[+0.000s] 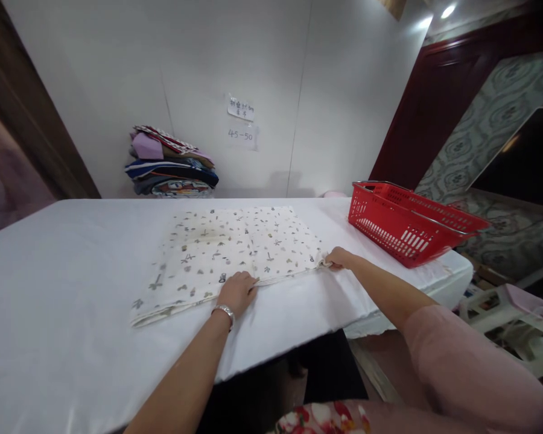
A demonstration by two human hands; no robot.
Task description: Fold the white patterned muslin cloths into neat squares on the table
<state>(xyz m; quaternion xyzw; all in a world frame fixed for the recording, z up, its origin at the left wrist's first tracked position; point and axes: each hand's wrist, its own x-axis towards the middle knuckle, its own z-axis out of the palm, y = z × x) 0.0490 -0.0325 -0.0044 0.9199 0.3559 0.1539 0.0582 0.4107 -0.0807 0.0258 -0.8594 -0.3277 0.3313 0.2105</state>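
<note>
A white cloth (235,247) with small grey and beige prints lies flat in folded layers on the white-covered table. My left hand (238,293), with a silver bracelet at the wrist, is closed at the middle of the cloth's near edge, its fingertips against the fabric. At the near right corner, the fingers of my right hand (339,258) are pinched on the bunched cloth. The near left corner of the cloth shows several layers.
A red plastic basket (402,226) stands at the table's right end. Folded fabrics (172,166) are piled behind the table's far edge, on the left. Two paper notes (243,137) hang on the wall. A white rack (516,319) is at the lower right.
</note>
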